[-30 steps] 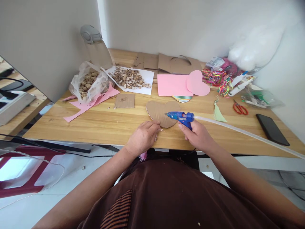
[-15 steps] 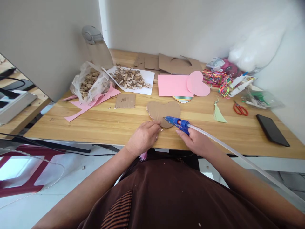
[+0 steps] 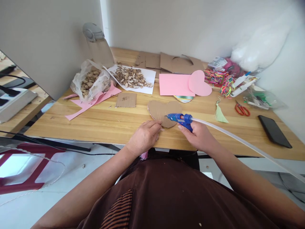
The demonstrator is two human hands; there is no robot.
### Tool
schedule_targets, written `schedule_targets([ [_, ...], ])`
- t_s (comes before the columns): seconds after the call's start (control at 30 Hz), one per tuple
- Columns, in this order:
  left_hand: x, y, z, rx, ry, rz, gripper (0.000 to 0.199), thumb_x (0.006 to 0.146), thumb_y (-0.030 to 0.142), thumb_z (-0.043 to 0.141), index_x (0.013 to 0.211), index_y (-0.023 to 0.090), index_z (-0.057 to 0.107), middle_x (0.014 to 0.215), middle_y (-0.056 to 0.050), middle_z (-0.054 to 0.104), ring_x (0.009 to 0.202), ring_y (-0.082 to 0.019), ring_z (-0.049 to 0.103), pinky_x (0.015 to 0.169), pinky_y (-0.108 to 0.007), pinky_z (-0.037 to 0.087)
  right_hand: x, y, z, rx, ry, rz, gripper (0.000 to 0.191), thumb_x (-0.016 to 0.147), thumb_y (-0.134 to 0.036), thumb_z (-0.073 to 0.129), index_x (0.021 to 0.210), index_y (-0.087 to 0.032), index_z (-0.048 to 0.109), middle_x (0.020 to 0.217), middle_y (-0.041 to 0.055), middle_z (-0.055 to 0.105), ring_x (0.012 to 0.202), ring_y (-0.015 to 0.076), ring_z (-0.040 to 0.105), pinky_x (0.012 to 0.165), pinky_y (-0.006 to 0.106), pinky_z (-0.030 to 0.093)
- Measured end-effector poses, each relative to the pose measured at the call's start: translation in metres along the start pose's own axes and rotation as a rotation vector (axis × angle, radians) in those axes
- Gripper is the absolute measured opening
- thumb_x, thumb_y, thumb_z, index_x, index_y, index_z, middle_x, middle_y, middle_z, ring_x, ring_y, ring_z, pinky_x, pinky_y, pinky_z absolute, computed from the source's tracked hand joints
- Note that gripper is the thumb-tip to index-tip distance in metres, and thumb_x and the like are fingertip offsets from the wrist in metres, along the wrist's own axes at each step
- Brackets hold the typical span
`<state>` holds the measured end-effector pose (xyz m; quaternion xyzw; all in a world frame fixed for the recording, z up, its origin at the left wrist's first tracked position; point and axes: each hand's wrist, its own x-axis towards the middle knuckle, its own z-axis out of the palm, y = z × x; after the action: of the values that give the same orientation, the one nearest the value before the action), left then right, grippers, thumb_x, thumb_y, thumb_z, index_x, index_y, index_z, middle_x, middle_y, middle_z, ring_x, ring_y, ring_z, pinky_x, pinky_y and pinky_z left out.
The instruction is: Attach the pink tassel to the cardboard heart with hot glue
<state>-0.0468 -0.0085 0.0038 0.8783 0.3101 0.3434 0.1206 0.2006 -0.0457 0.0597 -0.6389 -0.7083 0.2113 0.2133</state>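
Note:
A heart-shaped piece of brown cardboard lies on the wooden table. My left hand is closed at its lower left edge, fingers pinched on a thin cord; a pink tassel hangs below that hand. In my right hand is a blue glue gun, its nozzle pointing left over the middle of the heart. A long clear glue stick runs out of the back of the gun. Whether the nozzle touches the cardboard is too small to tell.
Behind the heart lie pink paper, a pink paper heart and shell pieces on white paper. At left are a bag of peanuts and a cardboard square. Red scissors and a phone lie at right.
The glue gun has turned slightly, its nozzle a little higher over the heart and its body more level. My left hand holds its place; the whole view has shifted slightly.

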Motion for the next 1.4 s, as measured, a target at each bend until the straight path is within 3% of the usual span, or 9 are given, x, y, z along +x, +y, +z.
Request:
schedule_targets([
  [0.23, 0.001, 0.000, -0.001, -0.002, -0.001, -0.001, 0.014, 0.099, 0.013, 0.054, 0.103, 0.017, 0.066, 0.123, -0.014, 0.073, 0.111, -0.024, 0.071, 0.098, -0.041, 0.060, 0.004, -0.008, -0.007, 0.003, 0.010, 0.005, 0.034, 0.096, -0.052, 0.051, 0.074, -0.026, 0.051, 0.064, 0.0015, 0.056, 0.065, 0.0227, 0.057, 0.063, 0.035, 0.041],
  [0.53, 0.000, 0.000, 0.000, -0.004, -0.009, -0.013, 0.014, 0.100, 0.013, 0.053, 0.103, 0.018, 0.066, 0.124, -0.013, 0.073, 0.111, -0.024, 0.071, 0.099, -0.042, 0.060, 0.009, -0.009, -0.014, 0.015, -0.025, 0.043, 0.029, 0.094, -0.052, 0.054, 0.083, -0.026, 0.059, 0.055, 0.0009, 0.053, 0.061, 0.0239, 0.058, 0.054, 0.033, 0.039],
  [0.9, 0.000, 0.000, 0.000, -0.008, -0.005, -0.018, 0.014, 0.100, 0.014, 0.053, 0.103, 0.018, 0.066, 0.125, -0.013, 0.073, 0.111, -0.024, 0.071, 0.099, -0.042, 0.060, 0.012, -0.010, -0.018, -0.072, -0.032, 0.023, 0.036, 0.093, -0.055, 0.050, 0.072, -0.026, 0.045, 0.059, 0.0006, 0.052, 0.059, 0.0203, 0.052, 0.059, 0.033, 0.036],
  [1.4, -0.001, -0.001, 0.001, -0.004, -0.001, -0.015, 0.014, 0.100, 0.014, 0.052, 0.103, 0.018, 0.065, 0.124, -0.013, 0.073, 0.113, -0.025, 0.071, 0.099, -0.043, 0.060, 0.014, -0.009, -0.018, -0.103, -0.028, 0.001, 0.036, 0.093, -0.054, 0.049, 0.072, -0.026, 0.046, 0.060, 0.0013, 0.053, 0.059, 0.0194, 0.051, 0.058, 0.033, 0.038],
])
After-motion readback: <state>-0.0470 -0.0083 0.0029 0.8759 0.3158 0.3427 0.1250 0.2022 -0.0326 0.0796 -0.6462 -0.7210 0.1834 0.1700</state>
